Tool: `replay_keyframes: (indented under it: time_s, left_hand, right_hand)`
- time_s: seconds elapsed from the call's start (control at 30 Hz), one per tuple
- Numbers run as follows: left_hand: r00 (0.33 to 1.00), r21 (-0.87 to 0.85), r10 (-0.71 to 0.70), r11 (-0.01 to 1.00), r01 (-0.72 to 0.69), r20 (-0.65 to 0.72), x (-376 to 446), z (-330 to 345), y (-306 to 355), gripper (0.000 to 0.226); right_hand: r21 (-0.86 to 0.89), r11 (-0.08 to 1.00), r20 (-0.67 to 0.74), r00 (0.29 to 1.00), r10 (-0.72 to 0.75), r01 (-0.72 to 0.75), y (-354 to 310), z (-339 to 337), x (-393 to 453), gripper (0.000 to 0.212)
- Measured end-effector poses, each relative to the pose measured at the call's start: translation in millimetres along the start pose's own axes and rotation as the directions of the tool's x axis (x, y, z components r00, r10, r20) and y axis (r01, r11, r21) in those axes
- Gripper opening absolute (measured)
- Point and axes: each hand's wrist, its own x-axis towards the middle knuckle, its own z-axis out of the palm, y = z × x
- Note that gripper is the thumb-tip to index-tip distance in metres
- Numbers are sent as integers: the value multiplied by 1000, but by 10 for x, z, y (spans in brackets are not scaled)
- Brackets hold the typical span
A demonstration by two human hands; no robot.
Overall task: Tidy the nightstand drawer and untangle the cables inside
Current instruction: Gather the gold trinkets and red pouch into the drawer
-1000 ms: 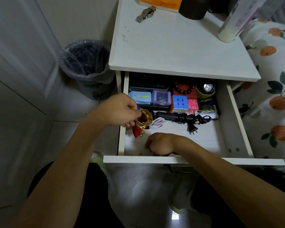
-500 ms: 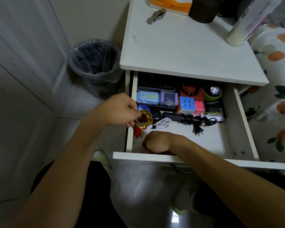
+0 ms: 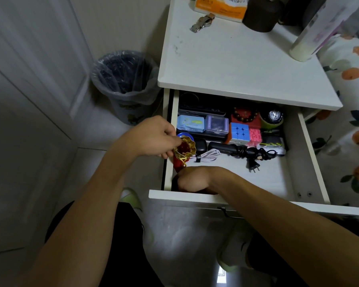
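The left hand [image 3: 153, 137] is still pinching the red-and-gold pouch [image 3: 183, 151] over the drawer [image 3: 216, 198] corner; the right hand [image 3: 193, 180], curled, has shifted into the front-left corner, contents hidden. Cables [image 3: 247, 152] lie bundled mid-drawer.

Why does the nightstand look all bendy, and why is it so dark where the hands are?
Head view: the wide lens bows straight edges, so the nightstand and drawer look slanted; the light is dim, so the right hand sinks into shadow at the drawer's front corner; the left hand and its red-and-gold pouch look slightly soft; the floor shows pale glare.
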Motion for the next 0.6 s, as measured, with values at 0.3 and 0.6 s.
replay_keyframes:
  time_s: [0.3,0.6]
  left_hand:
    - [1000,-11,-5,1000,5,-10,13,-3,-2,21]
    - [1000,-5,0,1000,0,-6,28,12,19,21]
  right_hand:
    - [51,998,20,999,29,-30,-88,2,7,38]
    - [-142,989,15,999,-28,30,-107,32,88,31]
